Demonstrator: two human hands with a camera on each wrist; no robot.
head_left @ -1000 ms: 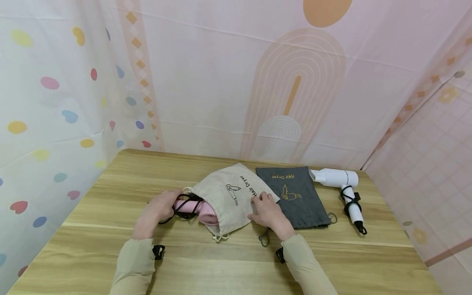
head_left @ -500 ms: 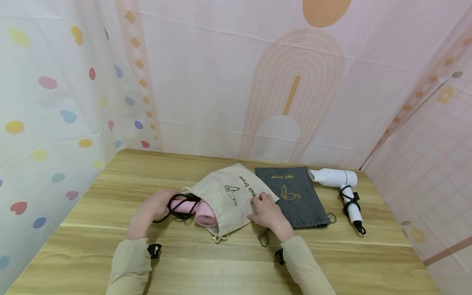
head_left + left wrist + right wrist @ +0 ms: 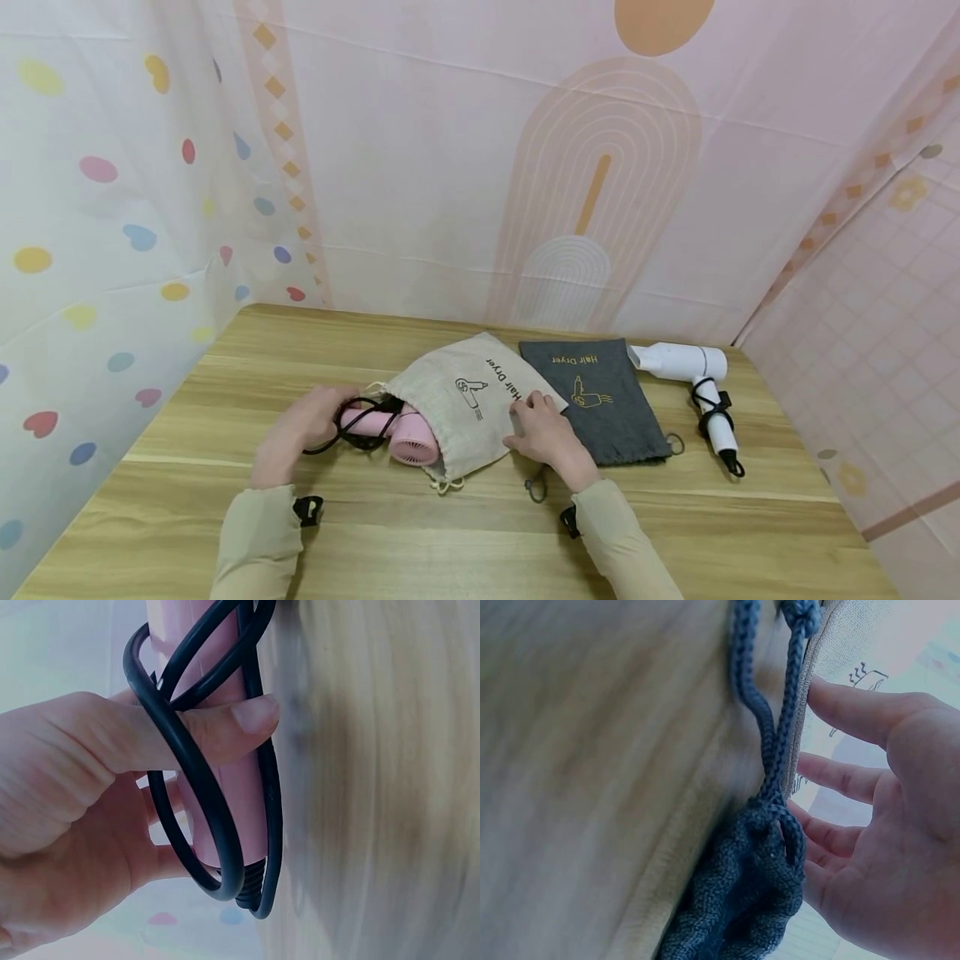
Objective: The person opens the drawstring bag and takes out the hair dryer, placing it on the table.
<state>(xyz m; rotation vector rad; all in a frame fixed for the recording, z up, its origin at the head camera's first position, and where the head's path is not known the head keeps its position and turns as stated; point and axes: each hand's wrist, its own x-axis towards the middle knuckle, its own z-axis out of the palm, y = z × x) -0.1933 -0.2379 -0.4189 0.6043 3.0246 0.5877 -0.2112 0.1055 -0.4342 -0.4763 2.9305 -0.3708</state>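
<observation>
A pink hair dryer [image 3: 411, 437] lies partly in the mouth of a beige drawstring bag [image 3: 457, 400], its round head showing at the opening. My left hand [image 3: 303, 425] grips the dryer's handle [image 3: 232, 787], thumb across one side and fingers behind, with the black cord [image 3: 196, 780] looped over the thumb and handle. On the bag's right part, my right hand [image 3: 543, 429] rests with its fingertips touching the cloth. The right wrist view shows those fingers [image 3: 840, 776] extended against the fabric.
A dark grey drawstring bag [image 3: 600, 425] lies flat at the right, partly under the beige one. Beyond it is a white hair dryer [image 3: 678, 362] with its black cord [image 3: 712, 408] wrapped round the handle. Patterned cloth walls [image 3: 420, 167] border the wooden table [image 3: 450, 550].
My left hand has moved left with the pink hair dryer, and more of its head now shows outside the beige bag. The right hand has stayed on the bag.
</observation>
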